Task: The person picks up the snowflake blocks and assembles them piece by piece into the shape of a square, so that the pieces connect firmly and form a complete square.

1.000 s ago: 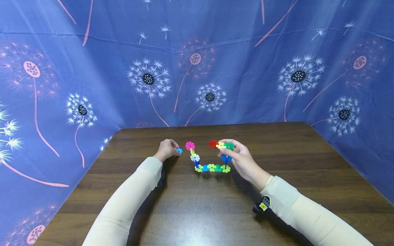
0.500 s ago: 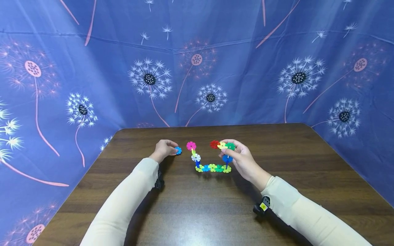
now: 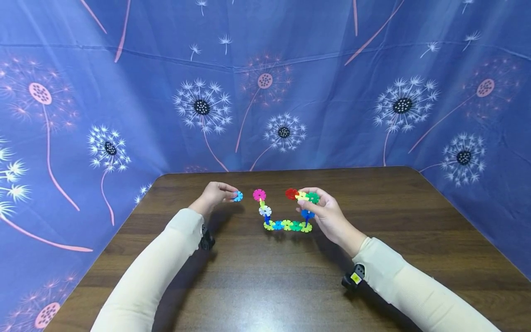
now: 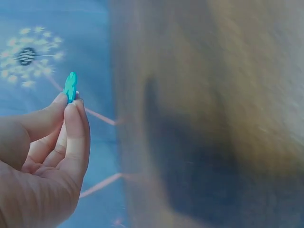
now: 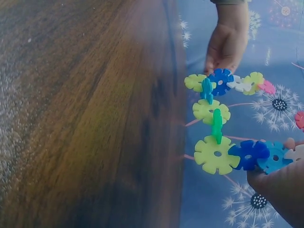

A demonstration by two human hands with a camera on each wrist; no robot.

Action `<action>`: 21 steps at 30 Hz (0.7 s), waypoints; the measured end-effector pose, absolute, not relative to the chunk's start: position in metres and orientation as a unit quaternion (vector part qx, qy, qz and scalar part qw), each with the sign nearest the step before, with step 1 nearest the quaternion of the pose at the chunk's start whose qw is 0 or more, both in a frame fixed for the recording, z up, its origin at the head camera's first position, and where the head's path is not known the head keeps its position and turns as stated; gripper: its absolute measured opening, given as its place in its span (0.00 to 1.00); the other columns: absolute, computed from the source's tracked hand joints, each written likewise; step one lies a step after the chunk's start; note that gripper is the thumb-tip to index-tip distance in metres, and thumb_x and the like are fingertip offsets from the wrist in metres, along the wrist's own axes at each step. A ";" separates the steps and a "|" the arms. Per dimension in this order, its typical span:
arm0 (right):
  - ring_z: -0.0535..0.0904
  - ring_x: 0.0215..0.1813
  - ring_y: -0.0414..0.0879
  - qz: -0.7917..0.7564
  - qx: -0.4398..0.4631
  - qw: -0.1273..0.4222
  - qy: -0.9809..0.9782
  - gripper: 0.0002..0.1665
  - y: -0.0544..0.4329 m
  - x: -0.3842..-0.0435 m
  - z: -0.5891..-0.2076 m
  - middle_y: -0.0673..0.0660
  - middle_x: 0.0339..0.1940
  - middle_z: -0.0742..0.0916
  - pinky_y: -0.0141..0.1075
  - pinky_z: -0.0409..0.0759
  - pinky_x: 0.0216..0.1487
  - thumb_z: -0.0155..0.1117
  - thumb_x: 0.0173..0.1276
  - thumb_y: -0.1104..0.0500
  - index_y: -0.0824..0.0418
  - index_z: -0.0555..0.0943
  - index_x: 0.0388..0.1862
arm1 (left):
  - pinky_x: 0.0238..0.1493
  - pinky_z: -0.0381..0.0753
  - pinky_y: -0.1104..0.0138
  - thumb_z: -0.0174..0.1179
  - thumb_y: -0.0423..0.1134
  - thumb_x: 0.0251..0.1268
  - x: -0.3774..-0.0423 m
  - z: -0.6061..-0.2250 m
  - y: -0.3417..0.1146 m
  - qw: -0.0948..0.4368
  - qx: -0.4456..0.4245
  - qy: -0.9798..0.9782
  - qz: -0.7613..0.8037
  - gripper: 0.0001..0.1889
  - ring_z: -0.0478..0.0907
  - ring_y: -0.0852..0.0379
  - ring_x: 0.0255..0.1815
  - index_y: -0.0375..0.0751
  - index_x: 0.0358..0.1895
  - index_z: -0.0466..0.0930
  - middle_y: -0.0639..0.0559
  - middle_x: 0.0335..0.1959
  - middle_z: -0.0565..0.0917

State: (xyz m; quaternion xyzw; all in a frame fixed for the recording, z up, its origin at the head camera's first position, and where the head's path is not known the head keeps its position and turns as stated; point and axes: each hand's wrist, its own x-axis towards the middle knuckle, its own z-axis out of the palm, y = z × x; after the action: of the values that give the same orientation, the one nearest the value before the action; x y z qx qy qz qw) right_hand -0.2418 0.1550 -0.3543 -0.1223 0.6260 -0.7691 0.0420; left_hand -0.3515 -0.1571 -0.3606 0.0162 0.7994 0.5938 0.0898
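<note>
Between thumb and fingers, my left hand (image 3: 215,196) pinches a single blue notched plastic disc (image 3: 238,196). Seen edge-on in the left wrist view, the same disc (image 4: 71,86) sticks up past the fingertips. My right hand (image 3: 327,214) grips one arm of a U-shaped chain of interlocking discs (image 3: 286,225), by its yellow and green discs. A red disc (image 3: 292,193) ends that arm; a pink disc (image 3: 259,195) tops the other. The left-hand disc is apart from the chain. Yellow-green discs (image 5: 217,155) and blue ones show in the right wrist view, with the held end partly hidden.
A brown wooden table (image 3: 265,276) lies under both hands, and the chain casts a shadow on it. Behind it hangs a blue cloth (image 3: 332,115) with a dandelion print. Each wrist wears a small black camera (image 3: 354,278).
My left hand has drawn left and a little away from me with the blue disc, widening its gap from the pink disc. My right hand and the chain have barely shifted.
</note>
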 end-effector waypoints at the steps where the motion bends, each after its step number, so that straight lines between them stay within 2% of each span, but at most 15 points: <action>1: 0.84 0.37 0.41 -0.768 -0.124 0.042 0.627 0.17 0.155 -0.241 -0.354 0.48 0.43 0.85 0.34 0.79 0.54 0.61 0.69 0.64 0.58 0.70 0.54 | 0.48 0.84 0.63 0.61 0.25 0.63 -0.351 -0.356 -0.157 0.091 0.015 0.797 0.597 0.15 0.82 0.66 0.27 0.20 0.51 0.78 0.52 0.28 0.85; 6: 0.84 0.37 0.39 -0.762 -0.131 0.043 0.633 0.17 0.154 -0.241 -0.355 0.46 0.41 0.86 0.34 0.79 0.53 0.61 0.69 0.65 0.60 0.70 0.54 | 0.45 0.83 0.68 0.63 0.30 0.64 -0.344 -0.332 -0.151 0.095 0.011 0.803 0.588 0.15 0.82 0.66 0.27 0.26 0.52 0.80 0.58 0.25 0.85; 11: 0.84 0.37 0.39 -0.757 -0.133 0.049 0.638 0.17 0.154 -0.240 -0.355 0.45 0.40 0.86 0.34 0.79 0.52 0.61 0.69 0.65 0.62 0.70 0.54 | 0.60 0.76 0.58 0.63 0.33 0.64 -0.332 -0.309 -0.139 0.096 0.030 0.803 0.588 0.15 0.82 0.65 0.28 0.29 0.51 0.81 0.60 0.25 0.85; 13: 0.84 0.37 0.40 -0.756 -0.134 0.051 0.639 0.17 0.153 -0.240 -0.355 0.46 0.41 0.86 0.34 0.79 0.50 0.61 0.69 0.65 0.61 0.69 0.54 | 0.63 0.75 0.56 0.63 0.33 0.64 -0.326 -0.302 -0.133 0.099 0.036 0.798 0.594 0.14 0.83 0.63 0.30 0.29 0.50 0.81 0.59 0.26 0.85; 17: 0.84 0.37 0.41 -0.756 -0.139 0.054 0.638 0.16 0.153 -0.238 -0.353 0.46 0.42 0.86 0.33 0.80 0.49 0.60 0.69 0.65 0.59 0.70 0.53 | 0.63 0.75 0.56 0.64 0.33 0.63 -0.312 -0.289 -0.118 0.113 0.059 0.800 0.587 0.12 0.84 0.59 0.34 0.30 0.47 0.82 0.57 0.29 0.85; 21: 0.83 0.36 0.40 -0.753 -0.138 0.054 0.641 0.15 0.154 -0.237 -0.352 0.46 0.40 0.87 0.33 0.79 0.47 0.60 0.70 0.64 0.57 0.70 0.53 | 0.61 0.76 0.55 0.64 0.33 0.63 -0.302 -0.282 -0.105 0.133 0.090 0.800 0.578 0.11 0.85 0.60 0.32 0.30 0.45 0.81 0.56 0.28 0.86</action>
State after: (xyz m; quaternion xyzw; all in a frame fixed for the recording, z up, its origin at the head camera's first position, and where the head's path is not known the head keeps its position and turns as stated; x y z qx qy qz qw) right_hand -0.2374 0.1539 -0.3519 -0.1377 0.6411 -0.7531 0.0536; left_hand -0.3018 -0.1047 -0.2819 0.0901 0.8000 0.5780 0.1333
